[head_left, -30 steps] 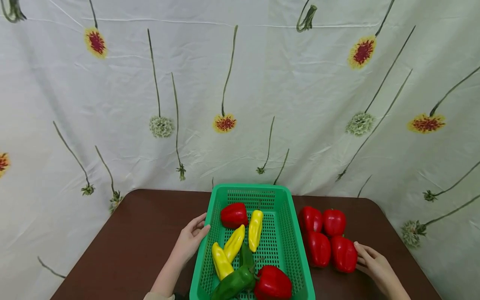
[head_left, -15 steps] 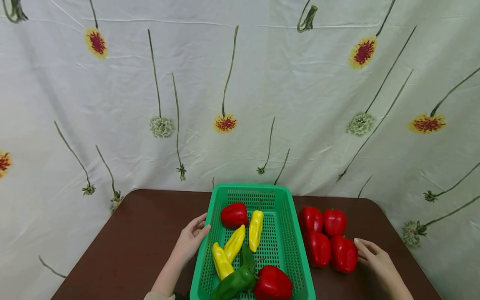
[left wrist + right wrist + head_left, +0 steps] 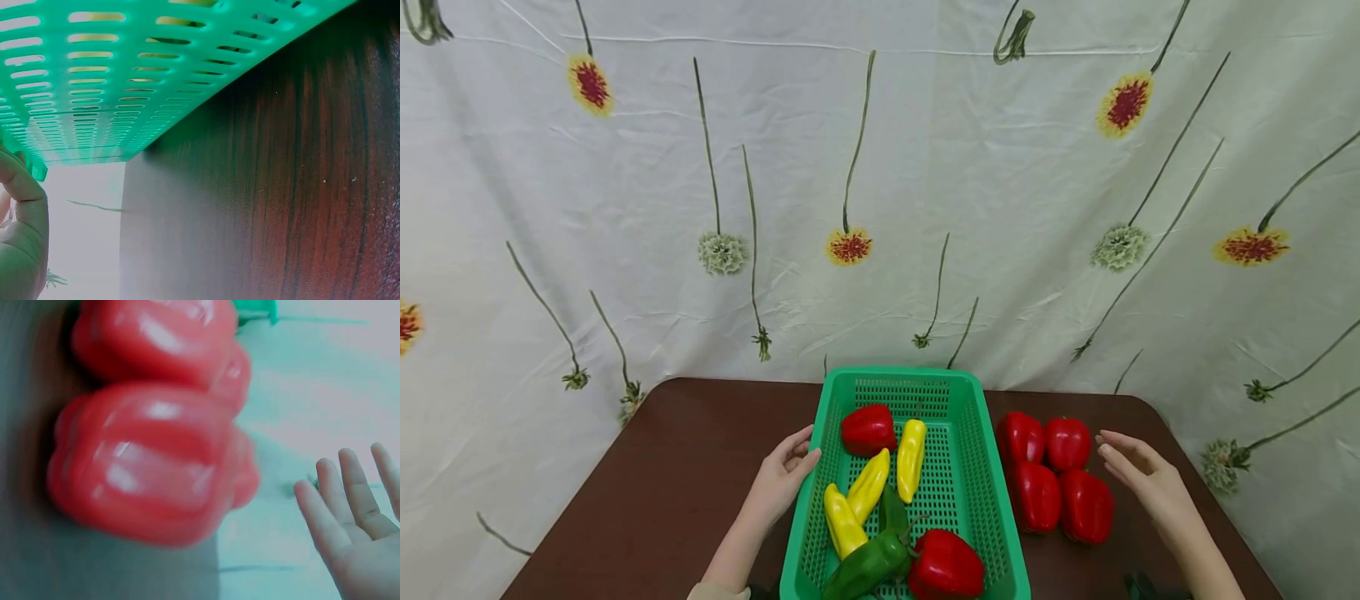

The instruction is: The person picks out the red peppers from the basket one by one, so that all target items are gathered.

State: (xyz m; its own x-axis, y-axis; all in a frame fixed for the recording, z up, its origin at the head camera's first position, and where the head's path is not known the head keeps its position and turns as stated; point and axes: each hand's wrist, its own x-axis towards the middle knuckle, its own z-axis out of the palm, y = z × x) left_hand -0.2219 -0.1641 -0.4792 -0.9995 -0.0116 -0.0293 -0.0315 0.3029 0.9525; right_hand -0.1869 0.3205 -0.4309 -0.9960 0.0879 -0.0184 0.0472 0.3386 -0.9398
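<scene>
In the head view a green basket (image 3: 992, 467) stands at the table's centre. My left hand (image 3: 780, 477) touches its left rim with loosely bent fingers; the left wrist view shows a bent finger beside the slotted wall (image 3: 119, 81). Inside lie a far red bell pepper (image 3: 868, 430), a near red bell pepper (image 3: 947, 565), yellow peppers (image 3: 911, 461) and green peppers (image 3: 867, 569). Several red bell peppers (image 3: 1087, 507) cluster right of the basket. My right hand (image 3: 1150, 475) hovers just right of them, holding nothing; in the right wrist view its fingers (image 3: 359, 494) are spread.
The dark brown table (image 3: 685, 483) extends to both sides and has rounded far corners. A white cloth with printed flowers (image 3: 850, 150) hangs behind it. A dark object (image 3: 1142, 586) shows under my right forearm at the lower edge.
My right hand has left the near right bell pepper's side and moved away from me, up toward the far right pepper. The left hand, basket and peppers stay in place.
</scene>
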